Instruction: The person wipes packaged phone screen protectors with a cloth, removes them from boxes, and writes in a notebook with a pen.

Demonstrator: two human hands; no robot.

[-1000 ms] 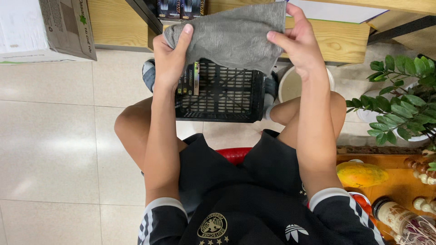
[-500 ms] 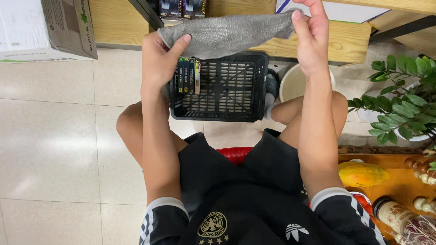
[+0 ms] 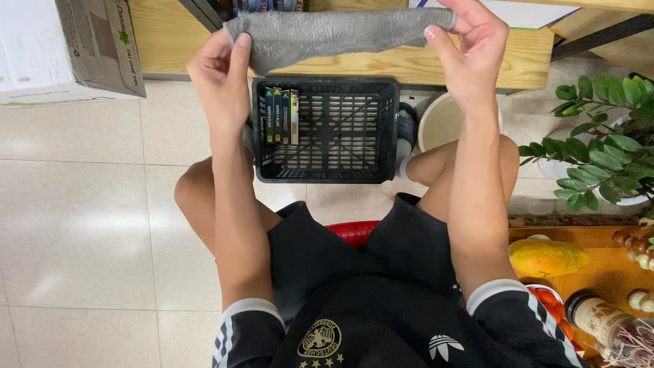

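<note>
I hold a grey cloth [image 3: 334,34] stretched out flat between both hands, above a black plastic crate [image 3: 325,129]. My left hand [image 3: 219,78] pinches its left end; my right hand [image 3: 470,48] grips its right end. The crate stands on the floor between my feet, and three slim dark boxes [image 3: 281,116] stand upright against its left wall. The rest of the crate's grid bottom shows bare.
A cardboard box [image 3: 68,48] sits at top left. A low wooden shelf [image 3: 409,65] runs behind the crate, a pale bucket [image 3: 443,123] beside it. A potted plant [image 3: 599,150] stands at right, above a wooden tray [image 3: 606,272] with a papaya and jars.
Both hands have lifted and pulled apart, spreading the cloth from a hanging drape into a flat strip. The crate, hidden partly before, now shows in full.
</note>
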